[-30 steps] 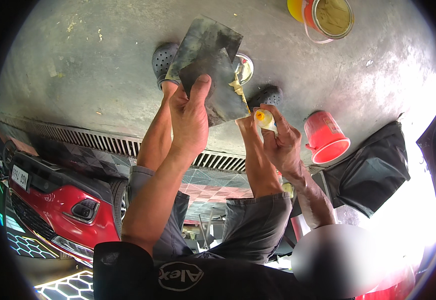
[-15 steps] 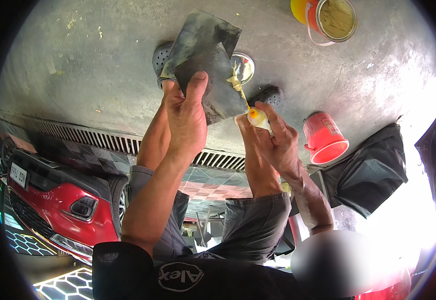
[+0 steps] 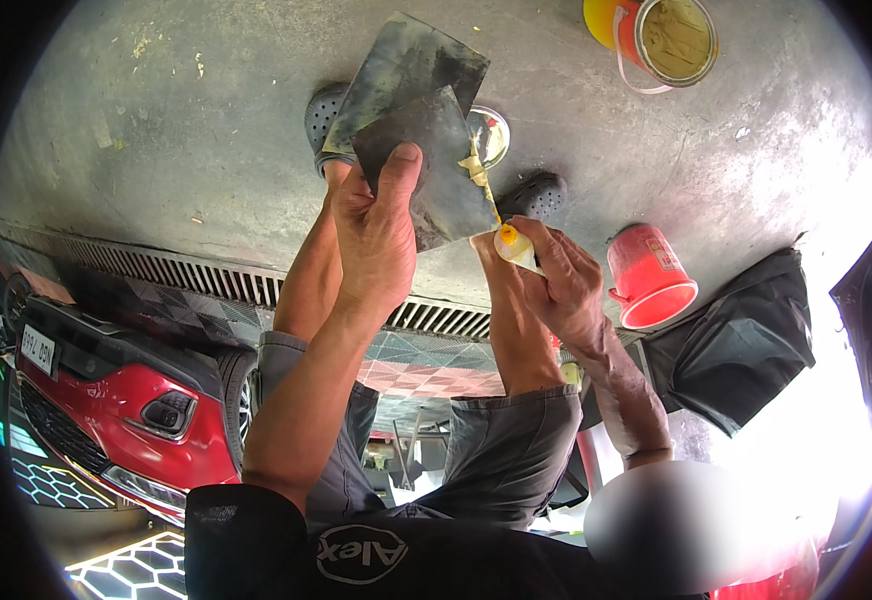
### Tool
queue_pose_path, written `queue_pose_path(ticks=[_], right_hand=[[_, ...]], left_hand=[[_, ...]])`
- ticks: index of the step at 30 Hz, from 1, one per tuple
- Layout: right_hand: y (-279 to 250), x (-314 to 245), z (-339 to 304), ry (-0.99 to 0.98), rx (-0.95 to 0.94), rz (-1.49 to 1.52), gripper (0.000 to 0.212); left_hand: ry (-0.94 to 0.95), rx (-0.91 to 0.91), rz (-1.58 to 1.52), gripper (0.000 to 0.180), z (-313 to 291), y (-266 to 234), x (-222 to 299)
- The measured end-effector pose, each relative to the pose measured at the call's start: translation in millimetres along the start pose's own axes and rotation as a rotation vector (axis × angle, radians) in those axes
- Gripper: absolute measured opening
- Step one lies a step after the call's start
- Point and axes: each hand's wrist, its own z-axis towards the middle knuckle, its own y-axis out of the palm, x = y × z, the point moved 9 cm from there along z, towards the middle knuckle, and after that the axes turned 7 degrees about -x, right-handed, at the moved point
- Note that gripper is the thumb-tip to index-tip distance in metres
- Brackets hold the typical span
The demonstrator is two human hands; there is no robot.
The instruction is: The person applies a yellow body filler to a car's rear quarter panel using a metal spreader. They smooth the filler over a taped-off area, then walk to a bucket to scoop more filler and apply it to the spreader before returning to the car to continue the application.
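My left hand (image 3: 381, 225) grips two dark, flat, smeared putty spreaders, thumb on top. The upper spreader (image 3: 446, 145) partly covers the other spreader (image 3: 416, 60), which sticks out beyond it. Along the upper one's right edge sits a beige lump of putty (image 3: 474, 170), with a thin yellow-orange strip of paste (image 3: 492, 206) running from it to the near corner. Closed around a small whitish tube (image 3: 520, 250) is my right hand (image 3: 564, 285). The tube's yellow-orange nozzle is right by that corner; whether they touch I cannot tell.
A round tin lid (image 3: 497, 138) lies on the concrete floor beyond the spreaders. An open can (image 3: 676, 42) stands at far right, a red bucket (image 3: 653, 275) at right, near a black cover (image 3: 741, 345). A floor grate (image 3: 216, 280) and red car (image 3: 146, 410) are at left.
My right hand and the tube have shifted slightly right and nearer to me, following the end of the paste strip. The spreaders have moved slightly to the right.
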Motion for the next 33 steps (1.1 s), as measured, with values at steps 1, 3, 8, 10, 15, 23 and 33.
queue_pose_path(ticks=[1,3,8,10,15,23,33], right_hand=[[-1.3,-1.4,1.1,-0.016,-0.002,0.000,0.056],[-3.2,-3.4,2.6,-0.043,-0.010,-0.006,0.056],[-1.6,-1.2,0.7,-0.090,-0.032,-0.033,0.056],[-2.1,-3.0,1.4,-0.118,-0.035,-0.038,0.058],[0.8,-2.6,3.6,-0.055,-0.130,-0.031,0.057],[7.3,-7.1,-0.6,-0.084,-0.174,0.011,0.065],[3.5,-11.7,-0.8,-0.214,-0.098,-0.055,0.064]], left_hand=[[-0.009,0.000,-0.015,0.028,0.2,1.2,-0.5],[-0.026,-0.001,-0.043,0.028,0.6,3.6,-0.6],[-0.024,-0.041,-0.074,0.030,1.4,3.3,-1.7],[-0.028,-0.044,-0.076,0.030,1.5,2.5,-2.4],[-0.011,-0.028,-0.061,0.031,4.3,-2.1,-1.6],[-0.050,-0.034,-0.036,0.032,2.1,0.8,1.6],[-0.042,-0.097,-0.062,0.031,0.7,9.0,6.1]])
